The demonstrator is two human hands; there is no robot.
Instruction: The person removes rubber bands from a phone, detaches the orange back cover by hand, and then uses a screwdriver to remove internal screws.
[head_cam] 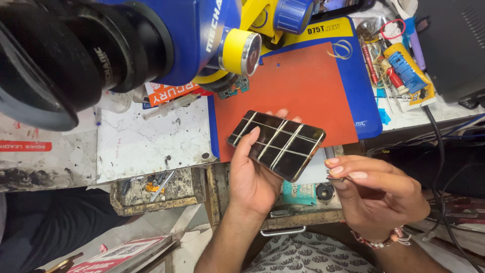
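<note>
A dark phone (277, 144), its glossy face crossed by pale strips of tape, was grasped in the grip of the left hand (252, 177), with the thumb laid across the face and the fingertips showing past the far edge. It was held tilted above the near edge of the surface, over the border of an orange mat (303, 91). Just to its right, a small metal piece (334, 178) was pinched between the thumb and fingers of the right hand (379, 194), whose wrist bore a beaded bracelet (389, 238). The orange mat was seen lying on a blue pad (361, 86). Beyond it, a clutter of tools (399, 65) was spread at the right, and a blue and yellow microscope (151, 40) loomed at the upper left.
</note>
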